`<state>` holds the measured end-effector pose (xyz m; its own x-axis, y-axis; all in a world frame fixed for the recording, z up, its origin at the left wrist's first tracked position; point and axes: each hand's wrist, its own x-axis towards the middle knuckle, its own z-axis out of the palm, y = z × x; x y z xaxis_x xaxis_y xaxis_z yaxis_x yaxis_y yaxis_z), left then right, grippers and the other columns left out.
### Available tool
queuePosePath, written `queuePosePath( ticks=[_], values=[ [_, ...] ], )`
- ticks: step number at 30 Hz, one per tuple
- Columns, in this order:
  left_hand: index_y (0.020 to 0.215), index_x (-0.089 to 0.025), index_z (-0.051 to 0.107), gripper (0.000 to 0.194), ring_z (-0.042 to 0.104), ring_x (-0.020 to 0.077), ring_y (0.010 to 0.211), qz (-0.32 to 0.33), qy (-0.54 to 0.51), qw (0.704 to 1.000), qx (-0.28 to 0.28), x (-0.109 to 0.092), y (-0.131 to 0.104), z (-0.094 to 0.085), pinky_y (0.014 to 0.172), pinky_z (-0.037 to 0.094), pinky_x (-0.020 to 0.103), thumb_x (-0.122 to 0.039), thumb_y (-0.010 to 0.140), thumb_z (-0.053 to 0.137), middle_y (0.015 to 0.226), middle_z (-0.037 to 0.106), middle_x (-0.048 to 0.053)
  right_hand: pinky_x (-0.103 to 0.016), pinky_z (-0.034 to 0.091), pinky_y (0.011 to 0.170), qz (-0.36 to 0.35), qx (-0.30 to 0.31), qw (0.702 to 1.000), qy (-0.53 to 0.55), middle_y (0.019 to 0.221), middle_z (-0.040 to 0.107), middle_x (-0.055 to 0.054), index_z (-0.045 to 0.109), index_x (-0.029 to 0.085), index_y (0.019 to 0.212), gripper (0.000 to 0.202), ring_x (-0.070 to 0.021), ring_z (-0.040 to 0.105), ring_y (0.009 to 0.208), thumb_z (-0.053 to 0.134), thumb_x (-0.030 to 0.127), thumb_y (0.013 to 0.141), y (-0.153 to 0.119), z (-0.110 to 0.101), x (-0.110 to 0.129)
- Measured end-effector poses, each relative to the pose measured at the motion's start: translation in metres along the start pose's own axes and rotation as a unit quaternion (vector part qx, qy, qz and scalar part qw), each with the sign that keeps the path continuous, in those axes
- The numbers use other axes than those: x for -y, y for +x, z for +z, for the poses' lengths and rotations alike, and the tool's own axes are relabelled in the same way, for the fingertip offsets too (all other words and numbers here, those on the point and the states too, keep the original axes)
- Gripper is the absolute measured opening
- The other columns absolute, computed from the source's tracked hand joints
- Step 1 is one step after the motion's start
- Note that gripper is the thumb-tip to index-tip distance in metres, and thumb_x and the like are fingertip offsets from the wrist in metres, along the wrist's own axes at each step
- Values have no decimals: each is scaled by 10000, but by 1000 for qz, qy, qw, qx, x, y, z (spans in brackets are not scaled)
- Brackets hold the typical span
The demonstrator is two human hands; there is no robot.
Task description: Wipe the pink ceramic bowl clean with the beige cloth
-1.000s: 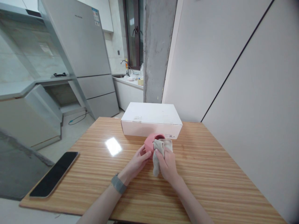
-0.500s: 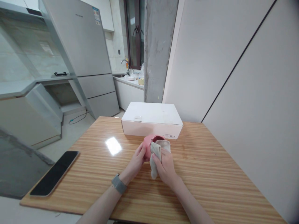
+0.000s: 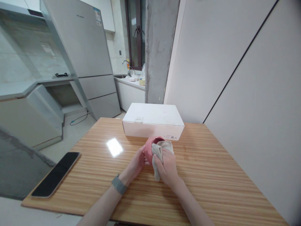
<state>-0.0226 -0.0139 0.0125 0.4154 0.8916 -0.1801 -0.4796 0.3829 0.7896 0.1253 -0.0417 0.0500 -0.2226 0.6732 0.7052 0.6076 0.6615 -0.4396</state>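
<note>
A pink hollow container (image 3: pixel 148 150) is held just above the table, its dark opening tilted up and toward the right. My left hand (image 3: pixel 137 163) grips its left side, with fingertips showing below it. A greyish-white cloth (image 3: pixel 156 151) is bunched in my right hand (image 3: pixel 168 167), thumb pressed over it. The cloth lies against the container's right side and rim, and part of it hangs down below. My right fingers are partly hidden by the cloth, and the container's far side is out of sight.
A white box (image 3: pixel 152 121) stands on the wood-grain table (image 3: pixel 207 175) just behind the container. At the table's left lies a black-screened phone (image 3: pixel 56 175). A white wall (image 3: pixel 235 62) borders the right side; a fridge (image 3: pixel 82 47) stands beyond at left.
The pink container has turned slightly, and my left hand's grip has shifted, with more fingertips now showing underneath. The cloth and my right hand have moved slightly right.
</note>
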Motion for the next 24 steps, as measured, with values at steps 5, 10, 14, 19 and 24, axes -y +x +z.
queuePosePath(
  ticks=[5, 10, 14, 19, 24],
  values=[
    [1140, -170, 672, 347, 632, 223, 1047, 63, 17, 997, 45, 0, -5, 9, 891, 474, 315, -358, 851, 638, 1165, 688, 96, -333, 438, 656, 120, -25, 991, 55, 675, 633, -45, 560, 204, 694, 315, -207, 593, 662, 388, 292, 943, -4, -3, -3],
    [1312, -123, 559, 549, 455, 286, 1316, 38, -50, 994, 87, 0, -5, 18, 1112, 310, 397, -482, 897, 540, 1373, 555, 148, -351, 472, 745, 152, -19, 983, 98, 819, 683, -76, 633, 180, 859, 293, -238, 633, 818, 392, 315, 955, -9, 5, -1],
    [1323, -119, 546, 619, 404, 276, 1361, 10, -84, 994, 68, 3, -3, 13, 1138, 284, 381, -555, 885, 512, 1391, 542, 135, -388, 482, 812, 91, -16, 993, 70, 888, 688, -96, 634, 171, 935, 259, -253, 640, 878, 405, 290, 950, -10, 11, 3],
    [1299, -115, 573, 651, 453, 261, 1330, 5, -98, 993, 72, 4, 0, 6, 1131, 308, 351, -607, 892, 445, 1341, 591, 127, -409, 501, 793, -6, 2, 1000, 2, 860, 685, -105, 625, 166, 954, 219, -259, 634, 857, 418, 235, 938, -5, 11, 8],
    [1260, -117, 606, 650, 501, 255, 1287, 12, -84, 995, 46, 1, 3, 4, 1123, 316, 347, -622, 892, 425, 1288, 633, 114, -397, 498, 801, -86, 55, 995, -14, 799, 679, -100, 622, 145, 910, 215, -239, 628, 795, 412, 184, 923, 2, 5, 11]
  ],
)
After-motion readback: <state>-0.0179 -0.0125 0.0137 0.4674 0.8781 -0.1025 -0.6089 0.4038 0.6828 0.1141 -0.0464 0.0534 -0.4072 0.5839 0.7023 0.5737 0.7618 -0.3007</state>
